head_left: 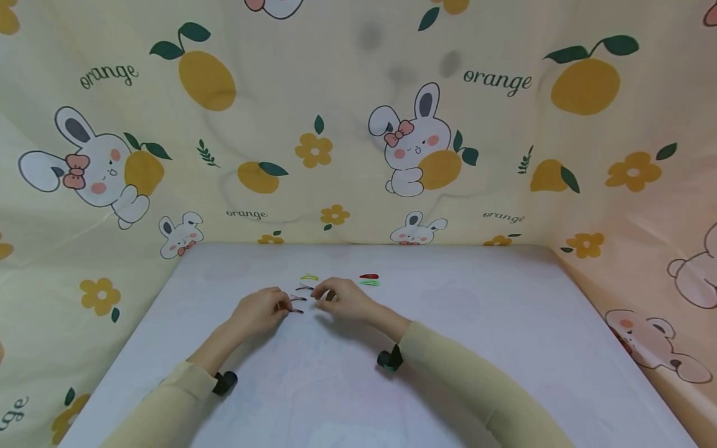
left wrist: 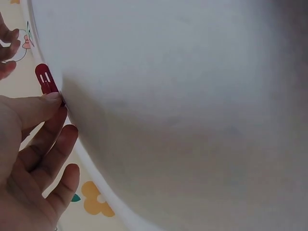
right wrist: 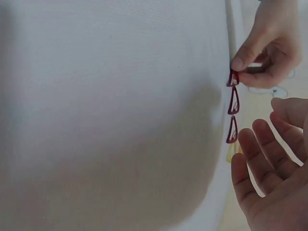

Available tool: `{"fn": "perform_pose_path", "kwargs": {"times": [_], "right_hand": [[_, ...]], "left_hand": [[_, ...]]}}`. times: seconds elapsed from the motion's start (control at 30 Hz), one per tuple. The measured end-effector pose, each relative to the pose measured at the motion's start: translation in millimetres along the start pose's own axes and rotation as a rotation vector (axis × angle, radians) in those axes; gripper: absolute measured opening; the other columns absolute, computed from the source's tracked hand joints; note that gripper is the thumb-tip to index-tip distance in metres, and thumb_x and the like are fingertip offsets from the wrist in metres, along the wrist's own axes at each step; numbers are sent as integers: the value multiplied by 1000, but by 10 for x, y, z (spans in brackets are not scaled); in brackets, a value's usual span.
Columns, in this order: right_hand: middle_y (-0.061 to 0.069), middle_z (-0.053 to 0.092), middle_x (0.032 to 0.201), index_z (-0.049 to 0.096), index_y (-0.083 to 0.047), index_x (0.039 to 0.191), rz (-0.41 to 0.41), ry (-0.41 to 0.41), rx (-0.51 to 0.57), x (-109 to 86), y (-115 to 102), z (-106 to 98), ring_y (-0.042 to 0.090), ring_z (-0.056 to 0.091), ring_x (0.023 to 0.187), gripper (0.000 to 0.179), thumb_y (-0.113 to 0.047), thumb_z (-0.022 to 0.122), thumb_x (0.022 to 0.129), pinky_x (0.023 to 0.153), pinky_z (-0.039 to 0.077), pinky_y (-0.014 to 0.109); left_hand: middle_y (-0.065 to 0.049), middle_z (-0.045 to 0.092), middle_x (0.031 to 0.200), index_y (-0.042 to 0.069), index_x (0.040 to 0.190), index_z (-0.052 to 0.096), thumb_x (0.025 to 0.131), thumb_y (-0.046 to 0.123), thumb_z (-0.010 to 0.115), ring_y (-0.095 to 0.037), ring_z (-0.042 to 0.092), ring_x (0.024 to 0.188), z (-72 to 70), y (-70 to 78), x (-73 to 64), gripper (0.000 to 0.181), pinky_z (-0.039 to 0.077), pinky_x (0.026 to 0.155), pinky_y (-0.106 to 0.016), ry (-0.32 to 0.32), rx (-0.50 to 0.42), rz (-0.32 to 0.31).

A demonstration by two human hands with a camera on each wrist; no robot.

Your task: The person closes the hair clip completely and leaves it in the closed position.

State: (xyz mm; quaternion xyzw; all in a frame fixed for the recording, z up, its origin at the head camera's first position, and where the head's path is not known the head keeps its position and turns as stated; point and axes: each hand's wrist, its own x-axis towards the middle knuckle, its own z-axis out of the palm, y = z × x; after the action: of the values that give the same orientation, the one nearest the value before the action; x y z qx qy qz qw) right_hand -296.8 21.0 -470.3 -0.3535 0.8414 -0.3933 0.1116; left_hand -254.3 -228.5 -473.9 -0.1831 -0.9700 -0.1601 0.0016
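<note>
My left hand (head_left: 262,311) pinches a dark red snap hair clip (left wrist: 45,77) between thumb and forefinger, low over the white table. Two more dark red hair clips lie beyond it in a column, a middle one (right wrist: 234,101) and a far one (right wrist: 232,130). A yellow hair clip (head_left: 309,277) lies behind the column. To the right of the dark red clips is my right hand (head_left: 348,300), its fingers loosely bent and holding nothing. In the right wrist view its fingertips (right wrist: 248,138) are close to the far dark red clip.
Farther right, near the table's back, a red hair clip (head_left: 369,276) lies just behind a green hair clip (head_left: 370,283). The white table (head_left: 476,373) ends at a patterned cloth backdrop (head_left: 347,81) with rabbits and oranges, which also rises along both sides.
</note>
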Motion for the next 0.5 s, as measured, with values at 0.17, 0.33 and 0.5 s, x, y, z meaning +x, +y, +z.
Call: {"fn": "perform_pose_path", "kwargs": {"times": [0.17, 0.33, 0.5], "right_hand": [[5, 71, 117, 72, -4, 121, 16, -23, 8, 58, -34, 76, 12, 66, 94, 22, -13, 70, 100, 78, 53, 24], [2, 71, 113, 73, -5, 118, 34, -36, 6, 117, -51, 147, 11, 65, 90, 21, -13, 71, 99, 74, 52, 22], [1, 71, 109, 74, -6, 118, 42, -40, 0, 154, -58, 194, 10, 64, 88, 20, -14, 71, 99, 74, 52, 22]], "left_hand": [[5, 65, 87, 15, 93, 75, 93, 7, 76, -10, 59, 78, 19, 3, 11, 8, 53, 71, -34, 7, 1, 2], [6, 65, 86, 14, 92, 75, 92, 6, 77, -10, 60, 78, 26, 14, 14, 8, 53, 70, -33, 26, -6, 15], [6, 65, 86, 14, 91, 74, 91, 5, 78, -10, 59, 77, 24, 31, 6, 9, 53, 69, -33, 54, -27, 28]]}}
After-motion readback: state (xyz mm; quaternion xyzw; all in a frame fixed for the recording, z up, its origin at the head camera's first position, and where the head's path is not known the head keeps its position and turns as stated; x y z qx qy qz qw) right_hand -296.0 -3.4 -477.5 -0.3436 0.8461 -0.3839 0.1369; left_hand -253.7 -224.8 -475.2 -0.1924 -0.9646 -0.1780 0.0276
